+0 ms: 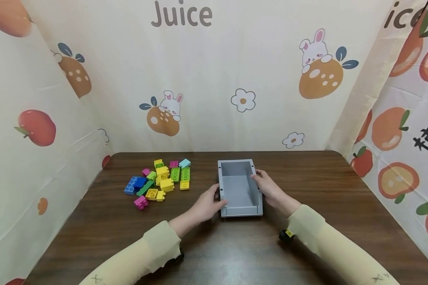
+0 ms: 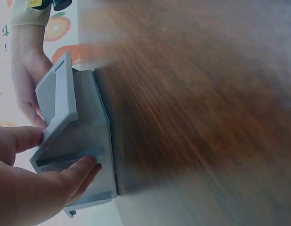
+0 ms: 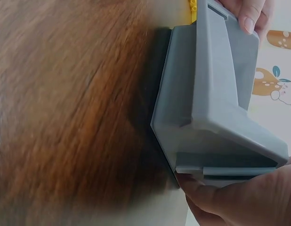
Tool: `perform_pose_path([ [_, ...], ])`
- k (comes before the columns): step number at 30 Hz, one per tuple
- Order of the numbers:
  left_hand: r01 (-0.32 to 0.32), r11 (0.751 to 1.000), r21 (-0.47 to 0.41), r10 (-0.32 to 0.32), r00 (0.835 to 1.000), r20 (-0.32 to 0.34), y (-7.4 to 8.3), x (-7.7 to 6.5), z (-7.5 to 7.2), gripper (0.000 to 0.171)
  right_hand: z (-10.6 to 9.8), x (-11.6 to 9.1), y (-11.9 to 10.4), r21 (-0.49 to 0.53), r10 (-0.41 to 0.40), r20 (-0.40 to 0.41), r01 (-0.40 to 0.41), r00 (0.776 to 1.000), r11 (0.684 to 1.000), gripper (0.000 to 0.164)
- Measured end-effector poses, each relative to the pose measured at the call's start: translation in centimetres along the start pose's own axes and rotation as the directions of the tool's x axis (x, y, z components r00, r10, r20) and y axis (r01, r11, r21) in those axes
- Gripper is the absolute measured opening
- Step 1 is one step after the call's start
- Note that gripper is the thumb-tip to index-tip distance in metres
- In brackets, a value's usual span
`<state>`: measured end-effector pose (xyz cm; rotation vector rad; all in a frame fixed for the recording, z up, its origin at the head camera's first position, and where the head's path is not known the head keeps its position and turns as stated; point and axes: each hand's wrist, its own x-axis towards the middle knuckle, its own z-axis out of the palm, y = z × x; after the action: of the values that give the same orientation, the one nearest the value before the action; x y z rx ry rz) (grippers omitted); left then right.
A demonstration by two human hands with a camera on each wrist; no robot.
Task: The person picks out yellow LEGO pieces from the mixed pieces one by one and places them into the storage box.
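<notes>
A grey open-topped plastic bin point(image 1: 238, 190) with a low front lip stands on the brown table, right of the middle. My left hand point(image 1: 207, 204) grips its left side, thumb over the rim and fingers against the outer wall, as the left wrist view shows on the bin wall point(image 2: 84, 136). On the opposite side my right hand point(image 1: 269, 188) holds the right wall, thumb at the rim. In the right wrist view its fingers point(image 3: 206, 195) reach under a ledge on the bin's side point(image 3: 221, 146).
Left of the bin lies a loose group of toy building bricks: yellow bricks point(image 1: 167, 185), green bricks point(image 1: 175, 174), blue bricks point(image 1: 131, 185) and pink bricks point(image 1: 141, 202). The wooden table point(image 1: 306, 170) ends at a printed fabric backdrop point(image 1: 207, 130) behind and at both sides.
</notes>
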<state>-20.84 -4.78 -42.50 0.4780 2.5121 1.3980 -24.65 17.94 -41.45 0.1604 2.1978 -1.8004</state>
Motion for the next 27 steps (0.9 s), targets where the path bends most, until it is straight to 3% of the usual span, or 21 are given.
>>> perform_pose_path([
  [16,0.023,1.0,0.019,-0.023,1.0,0.006,-1.2,-1.4,-1.8,0.061,1.1,-0.3,0.0,0.03,0.001,0.072,-0.004,0.997,1.0,0.057],
  [23,0.034,0.999,0.005,-0.034,0.999,0.026,-1.5,-1.8,-2.2,0.061,-1.0,0.5,-1.2,-0.03,0.019,0.189,-0.013,0.982,0.999,0.052],
  [27,0.039,0.999,0.009,-0.039,0.999,0.031,-1.5,-1.9,-2.3,0.061,-2.6,1.5,-2.3,-0.129,0.023,0.199,0.003,0.98,0.992,0.051],
])
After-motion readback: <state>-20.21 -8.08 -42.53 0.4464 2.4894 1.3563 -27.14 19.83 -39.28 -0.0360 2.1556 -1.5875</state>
